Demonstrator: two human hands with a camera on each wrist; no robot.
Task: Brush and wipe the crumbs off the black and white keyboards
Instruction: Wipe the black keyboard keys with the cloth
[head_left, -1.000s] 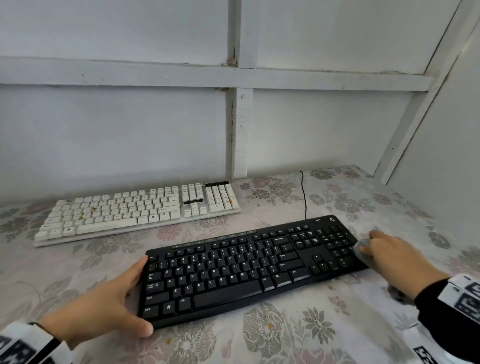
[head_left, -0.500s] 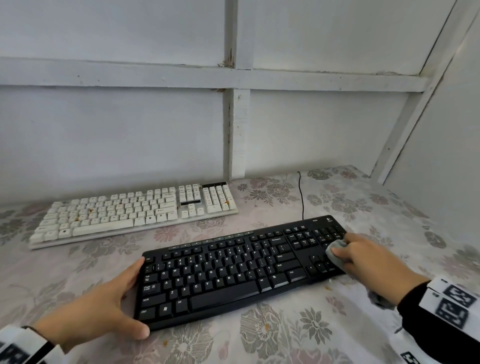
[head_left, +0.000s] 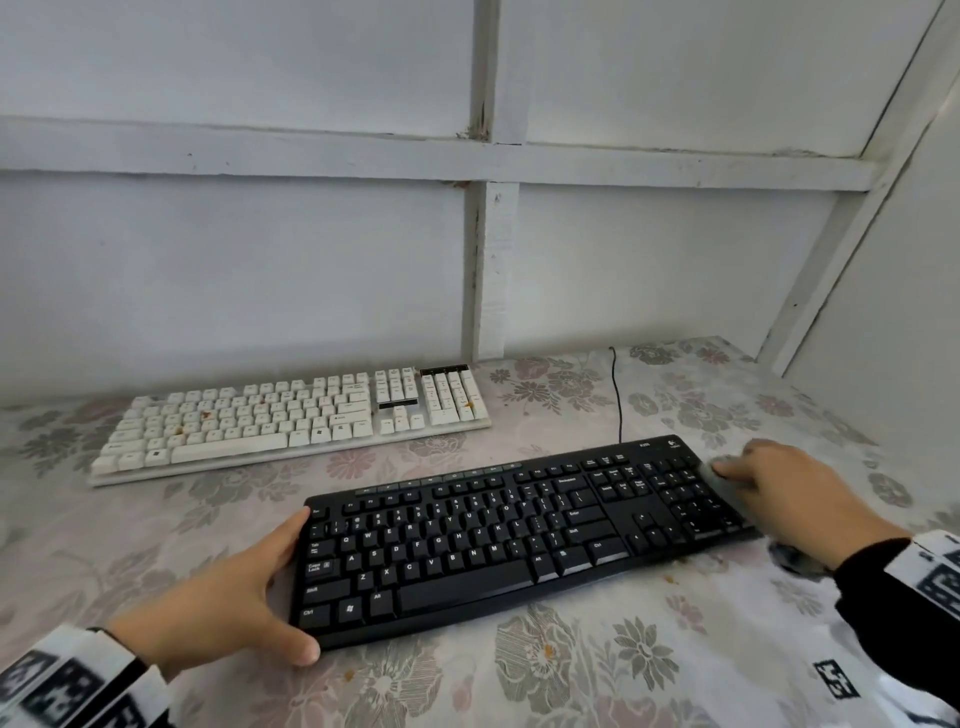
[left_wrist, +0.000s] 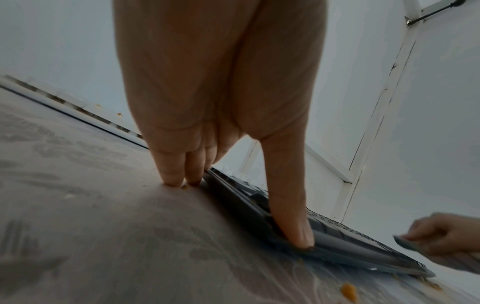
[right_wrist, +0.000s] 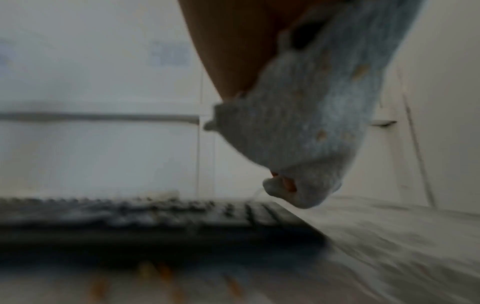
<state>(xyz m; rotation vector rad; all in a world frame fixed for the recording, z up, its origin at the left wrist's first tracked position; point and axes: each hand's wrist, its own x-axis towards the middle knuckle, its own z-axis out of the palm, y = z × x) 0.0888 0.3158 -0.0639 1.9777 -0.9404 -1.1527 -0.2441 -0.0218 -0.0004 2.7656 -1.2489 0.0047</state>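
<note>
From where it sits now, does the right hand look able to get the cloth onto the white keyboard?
Probably yes: the right hand holds the cloth; only bare tablecloth separates it from the white keyboard.

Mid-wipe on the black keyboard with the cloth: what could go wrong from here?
1. Crumbs already lie on the tablecloth by the black keyboard; more wiping may just scatter them.
2. The cloth in the right hand carries crumbs and could redeposit them.
3. The white keyboard is still speckled and easy to forget.
</note>
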